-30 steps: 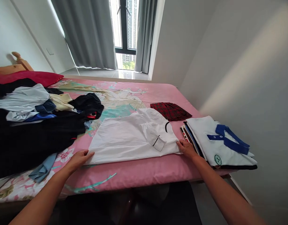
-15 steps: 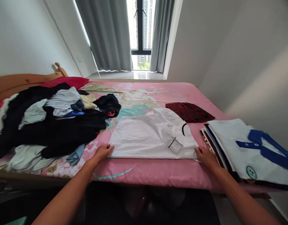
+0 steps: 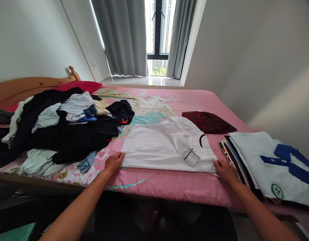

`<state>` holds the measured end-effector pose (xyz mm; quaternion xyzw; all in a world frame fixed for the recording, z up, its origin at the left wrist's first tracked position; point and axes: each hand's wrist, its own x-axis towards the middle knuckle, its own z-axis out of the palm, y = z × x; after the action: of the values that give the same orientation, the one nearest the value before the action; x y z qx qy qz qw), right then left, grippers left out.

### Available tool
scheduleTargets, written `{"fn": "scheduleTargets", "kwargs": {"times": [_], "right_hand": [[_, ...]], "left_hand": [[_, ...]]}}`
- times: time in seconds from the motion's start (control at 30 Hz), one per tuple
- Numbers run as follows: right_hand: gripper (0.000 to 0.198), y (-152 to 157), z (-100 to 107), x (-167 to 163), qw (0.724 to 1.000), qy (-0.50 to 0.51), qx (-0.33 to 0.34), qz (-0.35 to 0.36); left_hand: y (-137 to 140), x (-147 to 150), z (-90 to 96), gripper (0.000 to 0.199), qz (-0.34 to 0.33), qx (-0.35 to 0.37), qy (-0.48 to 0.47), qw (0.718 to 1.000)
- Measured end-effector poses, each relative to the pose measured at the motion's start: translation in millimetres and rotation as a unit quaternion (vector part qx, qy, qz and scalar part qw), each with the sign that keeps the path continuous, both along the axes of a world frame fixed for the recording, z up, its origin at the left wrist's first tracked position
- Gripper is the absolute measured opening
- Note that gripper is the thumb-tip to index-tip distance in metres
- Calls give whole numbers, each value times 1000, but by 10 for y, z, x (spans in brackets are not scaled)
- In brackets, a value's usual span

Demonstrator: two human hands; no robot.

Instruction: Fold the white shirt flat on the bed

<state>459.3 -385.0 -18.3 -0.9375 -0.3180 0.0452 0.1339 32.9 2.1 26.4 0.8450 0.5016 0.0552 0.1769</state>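
Observation:
A white shirt [image 3: 149, 144] with black trim lies partly folded near the front edge of the bed, one sleeve laid across its body. My left hand [image 3: 114, 162] pinches its near left corner, fingers closed on the cloth. At the near right corner, my right hand [image 3: 226, 171] grips the shirt between thumb and fingers. Just beyond the shirt, to the right, rests a dark red plaid skirt [image 3: 208, 122]. Close to my right hand stands a stack of folded clothes [image 3: 260, 164], topped by a white polo shirt with a blue collar and a round green badge.
A loose heap of clothes [image 3: 69, 134], black, white and blue, covers the left side of the bed. Behind it lie a red pillow [image 3: 91, 87] and a wooden headboard [image 3: 31, 85]. The pink floral sheet [image 3: 194, 100] spans the bed. Grey curtains [image 3: 121, 40] hang by the window.
The view has shifted slightly, so the scene sits a little further right. Both hands keep hold of the same corners, and the shirt lies as before.

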Motion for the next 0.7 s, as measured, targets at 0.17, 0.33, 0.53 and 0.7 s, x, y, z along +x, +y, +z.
{"fn": "scheduleTargets", "kwargs": {"times": [0.17,0.33,0.53,0.7], "right_hand": [[37,32,-14,-49,999,-42,22,16],[28,59,-14,-19,999,-38,12,-6],[25,105,267,-407,972,-170,164,18],[18,553,415,-1317,923,-82,293,234]], "left_hand": [[-16,18,-41,52,4,47,39,998],[58,75,-106,54,9,19,96,995],[-101,115,-62,44,-30,150,-104,983],[-907,570,-57,39,-308,128,-171,927]]}}
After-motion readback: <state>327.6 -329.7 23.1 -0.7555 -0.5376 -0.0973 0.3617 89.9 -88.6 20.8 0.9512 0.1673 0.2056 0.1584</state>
